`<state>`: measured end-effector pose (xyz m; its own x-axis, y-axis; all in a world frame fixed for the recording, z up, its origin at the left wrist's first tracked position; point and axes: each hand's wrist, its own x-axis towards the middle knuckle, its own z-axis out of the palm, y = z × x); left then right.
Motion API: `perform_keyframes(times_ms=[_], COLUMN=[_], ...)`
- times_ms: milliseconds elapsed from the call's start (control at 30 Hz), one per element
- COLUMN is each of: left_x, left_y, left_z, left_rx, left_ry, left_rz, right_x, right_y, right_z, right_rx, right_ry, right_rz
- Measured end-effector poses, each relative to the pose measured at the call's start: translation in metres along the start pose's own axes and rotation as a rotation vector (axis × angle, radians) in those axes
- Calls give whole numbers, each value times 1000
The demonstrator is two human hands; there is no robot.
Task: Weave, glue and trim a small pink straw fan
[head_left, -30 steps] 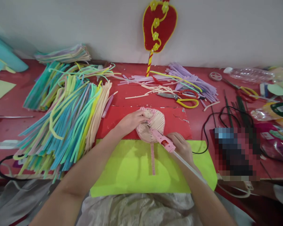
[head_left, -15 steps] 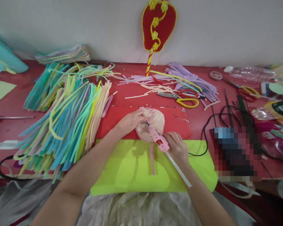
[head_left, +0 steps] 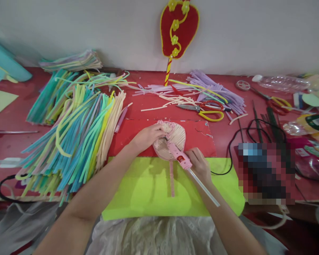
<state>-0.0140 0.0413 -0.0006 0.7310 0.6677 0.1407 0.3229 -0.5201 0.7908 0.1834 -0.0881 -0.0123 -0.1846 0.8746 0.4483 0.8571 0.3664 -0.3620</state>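
A round fan covered in beige pipe cleaners lies before me, its pink-wrapped handle pointing towards me. Pink pipe cleaner trim runs over its upper left face. My left hand rests on the fan's left side, its fingertips pinched on the pink trim; the exact grip is partly hidden. In my right hand is a pink glue gun, with a clear glue stick jutting from its back. The nozzle meets the fan close to my left fingertips.
Coloured pipe cleaners are heaped on the left. Behind the fan lie scissors and purple pipe cleaners. A red fan stands against the wall. On the right are a black cable, plastic bottles and a blurred-out object.
The rear of the glue gun and its stick have swung slightly to the right, with my right hand shifting a little. My left hand and the fan stay in place.
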Motion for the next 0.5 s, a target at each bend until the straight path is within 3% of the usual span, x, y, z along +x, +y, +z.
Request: perform_keyframes(times_ms=[500], left_x=[0], left_y=[0], left_z=[0], left_rx=[-21], left_ry=[-11], left_rz=[3], right_x=[-2], right_y=[1], right_z=[1], right_rx=[14], right_ry=[5], right_rz=[-21])
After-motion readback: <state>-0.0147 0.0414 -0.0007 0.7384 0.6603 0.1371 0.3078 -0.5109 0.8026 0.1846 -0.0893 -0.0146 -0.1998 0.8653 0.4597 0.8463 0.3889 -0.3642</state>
